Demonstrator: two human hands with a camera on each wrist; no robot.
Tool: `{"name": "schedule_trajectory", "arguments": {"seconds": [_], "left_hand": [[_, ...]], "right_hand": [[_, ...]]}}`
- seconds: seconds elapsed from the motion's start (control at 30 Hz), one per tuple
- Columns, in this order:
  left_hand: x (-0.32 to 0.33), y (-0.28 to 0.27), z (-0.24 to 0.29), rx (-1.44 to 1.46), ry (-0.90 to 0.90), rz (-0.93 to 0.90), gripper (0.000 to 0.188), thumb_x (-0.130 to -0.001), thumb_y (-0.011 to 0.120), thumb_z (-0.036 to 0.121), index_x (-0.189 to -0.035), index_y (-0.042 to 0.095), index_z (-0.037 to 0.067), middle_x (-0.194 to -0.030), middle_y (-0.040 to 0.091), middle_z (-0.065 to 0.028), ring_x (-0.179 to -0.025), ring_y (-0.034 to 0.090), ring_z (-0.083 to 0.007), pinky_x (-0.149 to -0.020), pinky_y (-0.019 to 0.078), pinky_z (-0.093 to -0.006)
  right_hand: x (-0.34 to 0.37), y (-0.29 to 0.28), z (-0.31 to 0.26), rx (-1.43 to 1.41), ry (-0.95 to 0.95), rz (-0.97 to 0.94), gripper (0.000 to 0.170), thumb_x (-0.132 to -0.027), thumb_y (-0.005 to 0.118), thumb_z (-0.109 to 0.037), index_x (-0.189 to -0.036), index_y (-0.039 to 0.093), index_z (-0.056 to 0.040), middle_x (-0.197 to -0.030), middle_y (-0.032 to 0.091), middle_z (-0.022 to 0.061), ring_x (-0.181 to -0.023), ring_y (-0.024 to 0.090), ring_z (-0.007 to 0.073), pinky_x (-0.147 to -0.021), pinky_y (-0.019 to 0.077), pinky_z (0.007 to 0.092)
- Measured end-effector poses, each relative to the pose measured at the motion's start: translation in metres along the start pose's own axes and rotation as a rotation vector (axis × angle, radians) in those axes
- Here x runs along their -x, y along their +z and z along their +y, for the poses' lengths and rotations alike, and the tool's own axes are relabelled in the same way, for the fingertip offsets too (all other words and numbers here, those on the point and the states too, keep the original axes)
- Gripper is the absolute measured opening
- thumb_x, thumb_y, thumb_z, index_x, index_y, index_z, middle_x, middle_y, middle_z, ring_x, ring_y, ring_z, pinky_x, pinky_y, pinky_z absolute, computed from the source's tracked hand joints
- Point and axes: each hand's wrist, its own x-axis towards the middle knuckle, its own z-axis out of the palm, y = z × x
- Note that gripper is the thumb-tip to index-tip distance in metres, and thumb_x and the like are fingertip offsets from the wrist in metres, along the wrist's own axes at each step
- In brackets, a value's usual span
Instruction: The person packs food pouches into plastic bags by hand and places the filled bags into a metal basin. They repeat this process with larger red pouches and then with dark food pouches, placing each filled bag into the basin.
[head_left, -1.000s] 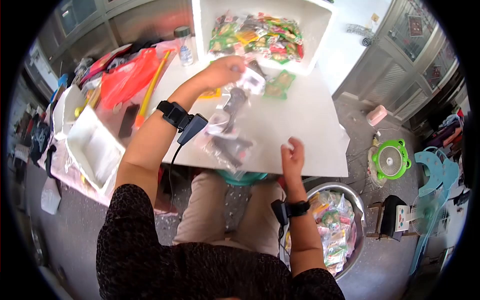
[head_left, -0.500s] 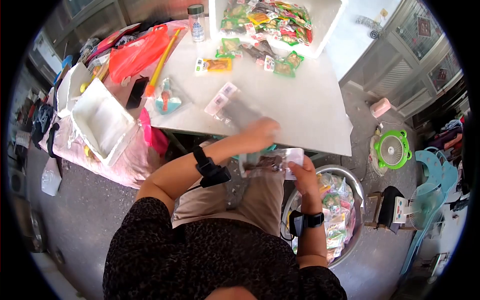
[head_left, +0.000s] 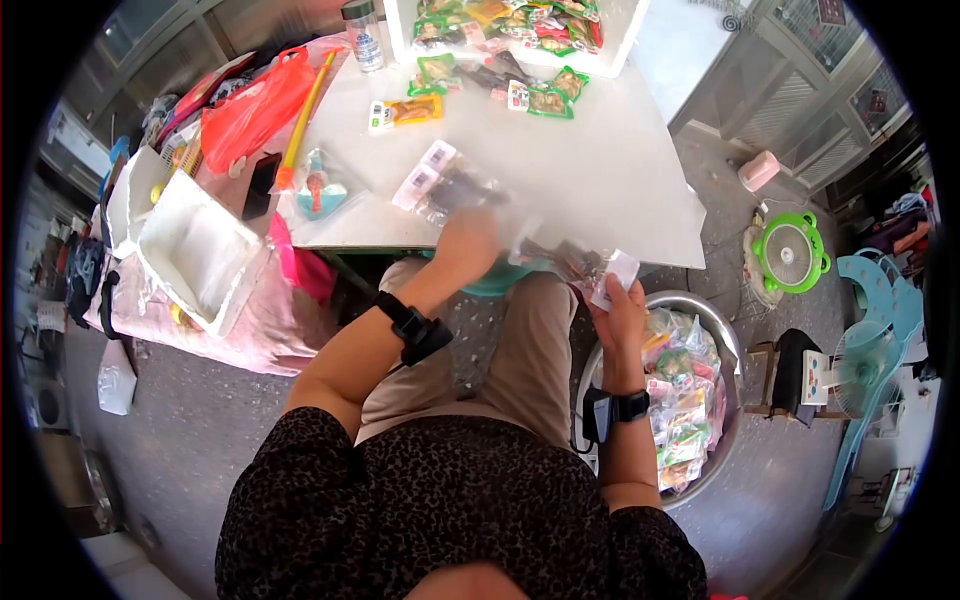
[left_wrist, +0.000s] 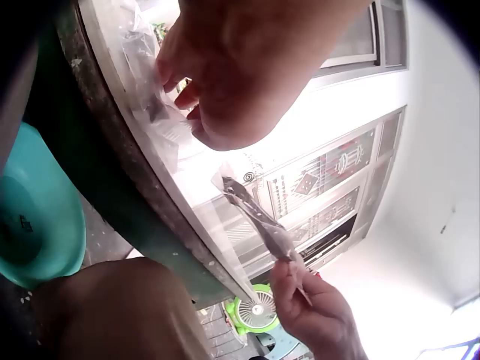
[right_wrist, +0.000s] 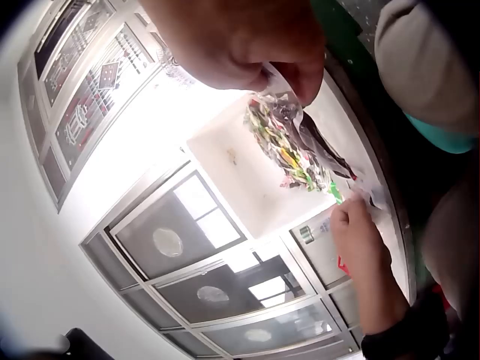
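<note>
My right hand (head_left: 622, 325) holds a clear plastic packet with dark contents (head_left: 565, 260) by its white label end, thumb and fingers pinching it. The packet stretches leftward near the table's front edge, and in the left wrist view the packet (left_wrist: 259, 221) slants up from the fingers. My left hand (head_left: 468, 245), blurred, is at the table's front edge with its fingers curled. It pinches the near end of a second clear packet (head_left: 455, 188), also with dark contents, whose white label (head_left: 425, 175) lies farther back on the table. In the left wrist view, the fingertips (left_wrist: 166, 71) meet its plastic.
On the white table (head_left: 590, 170) lie a yellow packet (head_left: 405, 112), green packets (head_left: 548, 98) and a bag with a teal item (head_left: 320, 190). A foam box (head_left: 610, 50) of packets stands behind. A metal basin (head_left: 735, 400) of packets sits right of my legs.
My left hand reached far over the table, came back beside the right hand, and now is left of it at the second packet. The right hand, empty at first, now holds a packet.
</note>
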Motion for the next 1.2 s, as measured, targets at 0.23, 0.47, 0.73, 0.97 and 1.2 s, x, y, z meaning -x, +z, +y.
{"name": "schedule_trajectory", "arguments": {"seconds": [0.23,0.47,0.73,0.97,1.2], "left_hand": [[-0.004,-0.008,0.002,0.177,-0.019,0.012,0.006,-0.068,0.045,0.006,-0.069,0.046,0.000,-0.071,0.047,-0.0176,-0.072,0.047,-0.0343,-0.063,0.0379,-0.0421],[-0.008,-0.020,0.009,0.265,-0.056,-0.008,0.006,-0.069,0.044,0.006,-0.069,0.045,0.000,-0.072,0.047,-0.0175,-0.073,0.046,-0.0347,-0.063,0.0379,-0.0415],[-0.001,-0.005,0.000,0.123,0.081,0.083,0.009,-0.067,0.046,0.006,-0.071,0.047,-0.002,-0.085,0.050,-0.0203,-0.085,0.046,-0.0358,-0.074,0.0388,-0.0400],[-0.007,-0.038,0.023,-0.038,0.014,-0.073,0.011,-0.064,0.050,0.007,-0.071,0.050,-0.001,-0.091,0.051,-0.0177,-0.093,0.046,-0.0336,-0.081,0.0369,-0.0395],[0.006,-0.024,0.005,-0.039,0.127,0.059,0.012,-0.060,0.052,0.007,-0.071,0.050,0.001,-0.092,0.050,-0.0155,-0.093,0.046,-0.0323,-0.081,0.0363,-0.0399]], "right_hand": [[-0.017,0.019,0.015,-0.086,0.122,0.016,0.011,-0.081,0.044,-0.006,-0.091,0.047,-0.0011,-0.081,0.055,0.0107,-0.070,0.056,0.0217,-0.056,0.0495,0.0328],[-0.029,0.016,0.022,-0.157,0.147,-0.011,0.012,-0.081,0.044,-0.005,-0.092,0.046,-0.0007,-0.080,0.055,0.0113,-0.070,0.057,0.0237,-0.057,0.0496,0.0335],[-0.031,0.056,0.057,-0.253,0.107,-0.085,0.016,-0.082,0.041,-0.005,-0.098,0.043,-0.0021,-0.090,0.052,0.0104,-0.079,0.054,0.0227,-0.066,0.0483,0.0368],[-0.030,0.100,0.062,0.022,0.158,-0.039,0.018,-0.082,0.041,-0.011,-0.098,0.044,-0.0046,-0.090,0.052,0.0076,-0.073,0.054,0.0186,-0.059,0.0462,0.0298],[-0.046,0.070,0.038,0.321,0.435,-0.372,0.014,-0.080,0.048,-0.018,-0.087,0.052,-0.0070,-0.065,0.055,0.0013,-0.048,0.050,0.0087,-0.035,0.0339,0.0180]]}}
